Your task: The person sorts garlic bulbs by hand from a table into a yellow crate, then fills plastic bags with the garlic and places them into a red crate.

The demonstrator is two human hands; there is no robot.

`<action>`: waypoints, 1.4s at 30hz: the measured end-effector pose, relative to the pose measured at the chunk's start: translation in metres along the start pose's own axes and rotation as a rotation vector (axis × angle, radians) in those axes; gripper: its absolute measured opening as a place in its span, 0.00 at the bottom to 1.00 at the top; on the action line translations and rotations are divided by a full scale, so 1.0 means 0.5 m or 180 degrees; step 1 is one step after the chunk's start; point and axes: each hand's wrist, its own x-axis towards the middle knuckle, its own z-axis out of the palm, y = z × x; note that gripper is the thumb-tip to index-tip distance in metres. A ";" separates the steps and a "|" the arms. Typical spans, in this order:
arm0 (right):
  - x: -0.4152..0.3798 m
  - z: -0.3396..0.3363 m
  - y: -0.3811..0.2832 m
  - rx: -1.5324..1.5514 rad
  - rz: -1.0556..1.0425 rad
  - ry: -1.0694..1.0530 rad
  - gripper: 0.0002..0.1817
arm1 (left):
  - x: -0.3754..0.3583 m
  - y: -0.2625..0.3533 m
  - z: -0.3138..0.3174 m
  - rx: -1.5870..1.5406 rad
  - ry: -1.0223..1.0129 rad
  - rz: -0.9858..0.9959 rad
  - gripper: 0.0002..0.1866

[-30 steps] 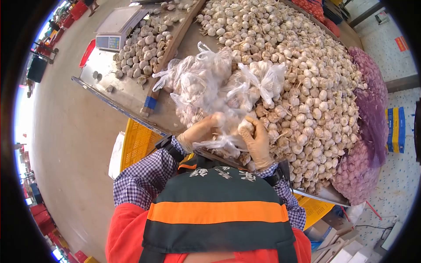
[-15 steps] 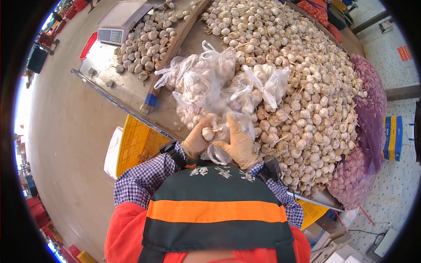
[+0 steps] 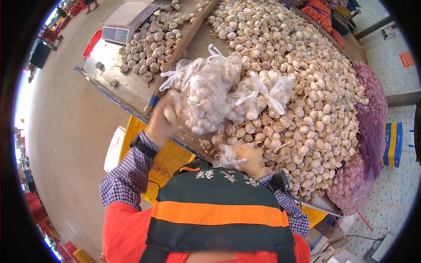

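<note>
My left hand (image 3: 161,122), in a thin pale glove and smeared by motion, is at the table's left edge. Its fingers are closed on a garlic bulb (image 3: 170,115). Lower down, close to the apron, my gloved right hand (image 3: 251,161) grips a crumpled clear plastic bag (image 3: 229,158). Tied clear bags of garlic (image 3: 204,103) lie between and beyond the hands, and another knotted bag (image 3: 274,87) sits on their right. A large heap of loose garlic bulbs (image 3: 302,105) spreads beside and beyond my right hand.
A wooden divider (image 3: 189,35) separates the heap from a smaller garlic pile (image 3: 151,50). A digital scale (image 3: 125,22) stands at the far left. Below the table edge is a yellow crate (image 3: 169,162). Filled purple mesh sacks (image 3: 370,118) lean along the right side.
My left hand has moved left, away from the right hand, carrying the garlic bulb. My right hand has shifted slightly right and down with the plastic bag.
</note>
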 end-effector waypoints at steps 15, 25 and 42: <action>0.093 0.016 -0.038 0.0883 0.0031 0.0200 0.21 | 0.097 -0.012 0.046 0.4298 0.0352 0.1115 0.30; 0.197 0.063 -0.170 0.2006 -0.1037 -0.0952 0.32 | 0.099 -0.030 -0.012 0.6958 -0.1007 0.2679 0.25; 0.204 0.047 -0.006 0.1582 0.1122 0.1237 0.30 | 0.089 -0.072 0.055 0.3755 0.0275 0.1483 0.06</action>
